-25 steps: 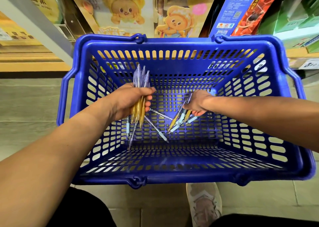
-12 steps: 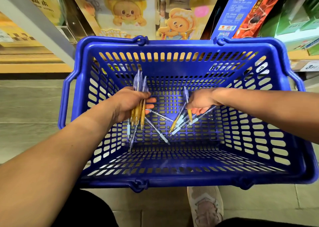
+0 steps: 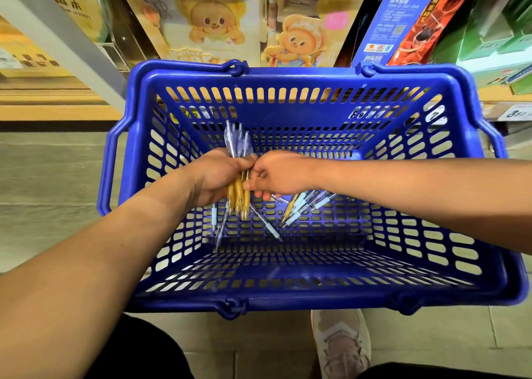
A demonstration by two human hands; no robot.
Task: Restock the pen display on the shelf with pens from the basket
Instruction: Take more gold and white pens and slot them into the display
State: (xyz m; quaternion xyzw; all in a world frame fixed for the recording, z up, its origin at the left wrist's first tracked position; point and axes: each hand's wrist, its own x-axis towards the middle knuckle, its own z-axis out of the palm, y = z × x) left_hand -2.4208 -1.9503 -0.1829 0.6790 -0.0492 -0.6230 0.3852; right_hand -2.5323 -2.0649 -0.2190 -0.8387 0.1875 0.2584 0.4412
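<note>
Blue slotted plastic basket (image 3: 288, 76), grid-perforated bottom. Left hand (image 3: 218, 177) clenched round pen bundle (image 3: 236, 139): slim clear barrels, yellow grips, held roughly upright inside the basket. Right hand (image 3: 277, 174) pinches the same bundle at the grips. Loose pens (image 3: 302, 206) lie fanned on the basket floor.

Bright, even, warm light fills the scene, leaving a soft sheen on the blue basket (image 3: 288, 76) rim and faint shadow on the floor (image 3: 273, 350) beneath it. Wide-angle distortion bows the rim and stretches the forearms at the edges. The left hand (image 3: 218, 177), right hand (image 3: 279, 174) and pens (image 3: 239, 197) look slightly smeared, and the cartoon bear packages (image 3: 213, 21) look soft.
</note>
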